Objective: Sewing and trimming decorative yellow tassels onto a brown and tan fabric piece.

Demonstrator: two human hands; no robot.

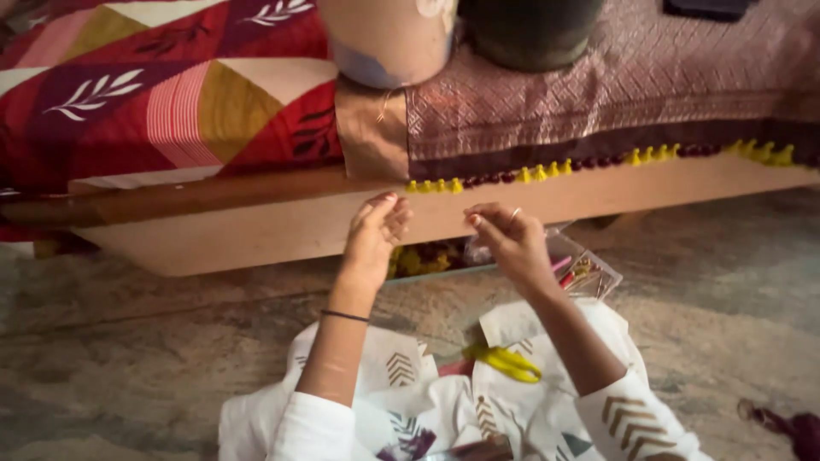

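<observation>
Pinching something tiny (too small to tell) between left hand (373, 232) and right hand (504, 237), mid-frame, we risk dropping it into the clear box (589, 273).

A clear, flat plastic packet (585, 271) of small colourful bits lies on the floor, just right of the hands, below the bed's edge.

Head view, looking down, near hands (444, 239).
</observation>
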